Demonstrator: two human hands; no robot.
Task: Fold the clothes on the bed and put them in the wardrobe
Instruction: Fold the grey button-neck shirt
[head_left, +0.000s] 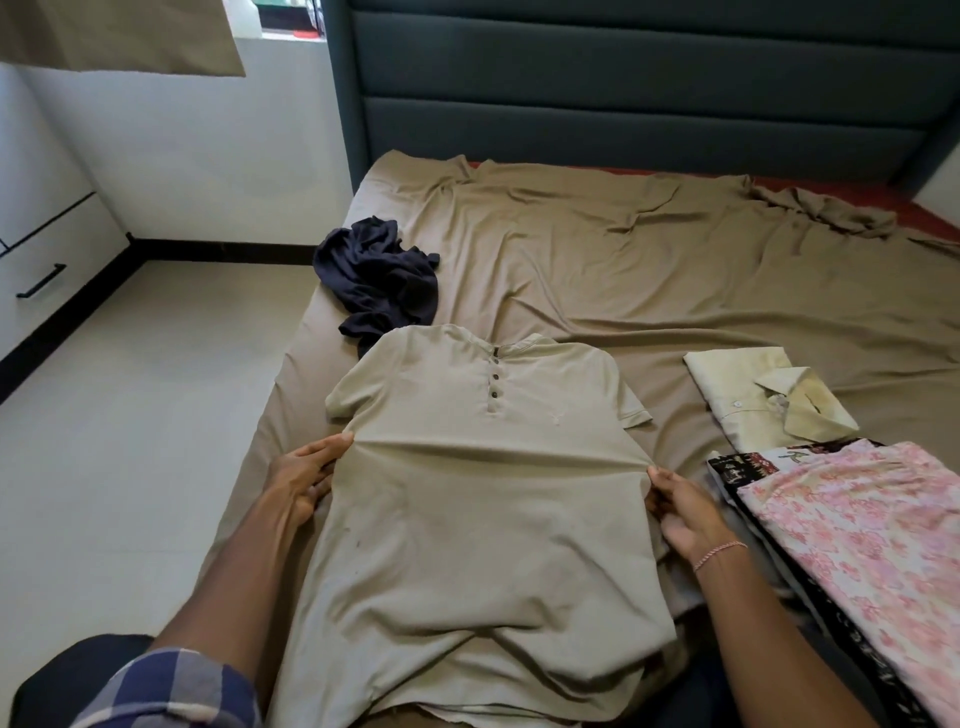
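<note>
A wide bed (623, 270) under a rumpled tan sheet fills most of the frame, its dark padded headboard (623, 93) running across the top and a pale tiled floor (130, 415) at left. One beige short-sleeved shirt (483, 519) lies face up at lower centre of the bed. Its collar points toward the headboard, both sleeves are spread, and its hem hangs off the near edge. The cloth is creased into a ridge across the chest. At lower right are three folded pieces: a pink floral piece (857, 530) resting on a dark printed piece (737, 465), and a cream collared shirt (748, 395) just beyond them. One navy garment (379, 280) lies crumpled and unfolded just above the beige shirt's left shoulder, near the bed's left edge. The left hand (301, 478) and right hand (685, 514) each grasp a side edge of the beige shirt below the sleeves, fingers (324, 452) curled onto the fabric. Three dark buttons (496, 393) run down the placket. One pink bracelet (719, 553) circles the right wrist.
</note>
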